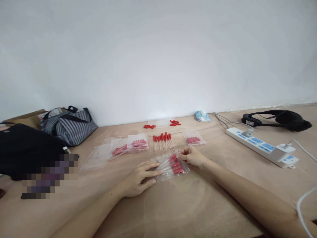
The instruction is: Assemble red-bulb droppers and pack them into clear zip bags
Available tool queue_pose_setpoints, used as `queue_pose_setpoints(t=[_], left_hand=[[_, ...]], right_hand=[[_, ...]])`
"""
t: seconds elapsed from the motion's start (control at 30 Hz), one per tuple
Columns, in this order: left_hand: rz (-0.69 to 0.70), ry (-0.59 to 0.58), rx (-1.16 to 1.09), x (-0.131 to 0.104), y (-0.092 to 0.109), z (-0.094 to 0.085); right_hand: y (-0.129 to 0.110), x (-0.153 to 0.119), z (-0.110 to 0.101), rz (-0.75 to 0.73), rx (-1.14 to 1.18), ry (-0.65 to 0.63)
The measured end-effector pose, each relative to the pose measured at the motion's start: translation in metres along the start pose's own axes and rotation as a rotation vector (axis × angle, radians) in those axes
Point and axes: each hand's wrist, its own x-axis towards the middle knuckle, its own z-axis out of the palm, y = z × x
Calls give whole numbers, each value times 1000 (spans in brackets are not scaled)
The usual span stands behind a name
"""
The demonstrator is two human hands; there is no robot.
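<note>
A clear zip bag (164, 177) lies on the table in front of me, with several red-bulbed droppers (176, 165) inside it. My left hand (142, 177) rests on the bag's left end, fingers stretched out and apart. At the upper right corner, my right hand (192, 157) pinches the edge of the bag between thumb and fingers. Just beyond the bag, loose droppers (162, 138) lie in a row with their red bulbs pointing away from me.
Filled zip bags (137, 143) overlap at the left; another filled bag (193, 138) lies right. Red bulbs (175, 123) sit near the wall. A tissue pack (202, 115), power strip (260, 145) and black headset-like strap (277, 120) are right; a striped bag (71, 127) and black cloth (27, 148) left.
</note>
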Motion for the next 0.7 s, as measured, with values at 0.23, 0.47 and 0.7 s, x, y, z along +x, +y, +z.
queue_pose_setpoints(t=[0.23, 0.47, 0.7], left_hand=[[13, 137, -51, -2, -4, 6], [-188, 680, 181, 0, -29, -14], [-1090, 686, 429, -48, -100, -57]], right_hand=[[-11, -8, -5, -90, 154, 60], [-20, -6, -42, -282, 336, 223], [1, 16, -62, -267, 246, 682]])
